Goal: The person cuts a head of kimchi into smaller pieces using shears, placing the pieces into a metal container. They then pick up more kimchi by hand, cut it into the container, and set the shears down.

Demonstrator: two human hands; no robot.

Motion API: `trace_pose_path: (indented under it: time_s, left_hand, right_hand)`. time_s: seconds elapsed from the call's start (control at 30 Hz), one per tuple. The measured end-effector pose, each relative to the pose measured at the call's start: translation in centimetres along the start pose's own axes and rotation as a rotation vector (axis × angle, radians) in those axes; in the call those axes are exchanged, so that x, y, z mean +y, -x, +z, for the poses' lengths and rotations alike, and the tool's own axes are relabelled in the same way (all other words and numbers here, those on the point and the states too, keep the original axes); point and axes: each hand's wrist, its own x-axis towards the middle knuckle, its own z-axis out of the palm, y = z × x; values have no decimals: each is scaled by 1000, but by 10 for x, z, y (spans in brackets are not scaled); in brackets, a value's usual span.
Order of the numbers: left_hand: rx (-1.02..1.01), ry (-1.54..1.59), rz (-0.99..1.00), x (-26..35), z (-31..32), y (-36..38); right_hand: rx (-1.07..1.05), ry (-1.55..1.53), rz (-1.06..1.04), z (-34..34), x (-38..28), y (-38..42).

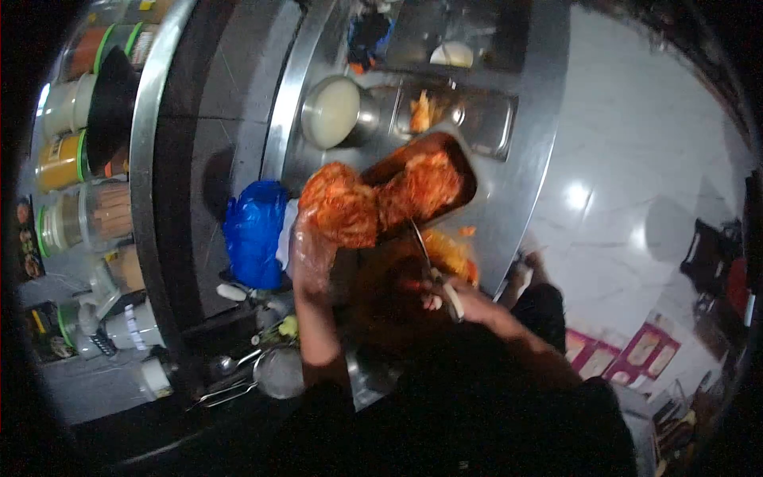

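Dark clothing (469,397) fills the foreground, the person's two forearms reaching out of it over the steel counter (517,179). Their left hand (311,238), seemingly in a clear plastic glove, is grasping red-coated meat (338,207), though its fingers are mostly lost against the lump and I cannot make out each one. The meat sits at the near left end of a deep tray (470,163), with more of the same red stuff stretching right into it; whether that is all one piece, I cannot tell. Their right hand (473,302) is curled round the pale handle of a bladed tool (424,246), perhaps scissors, its thin metal blade slanting up to the meat. Just below the tray lies some orange food (449,253), the area around it too dark to read. Beyond the deep tray stand a pot (335,111) of pale liquid and a shallow tray (499,131) with an orange piece inside. Off to the left is a shiny blue bag (256,234), with a strainer (282,374) lower down and jars (62,159) farther left. Pale tiles (628,119) cover the floor at right.
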Motion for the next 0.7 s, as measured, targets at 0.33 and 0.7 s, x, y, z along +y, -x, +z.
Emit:
trace_pose_path:
  time_s: [0.33, 0.7]
  left_hand:
    - [74, -93, 1, 13, 40, 10]
    - [5, -175, -44, 16, 16, 9]
  right_hand:
    - [27, 64, -339, 31, -21, -57]
    - [549, 452, -1256, 37, -14, -103]
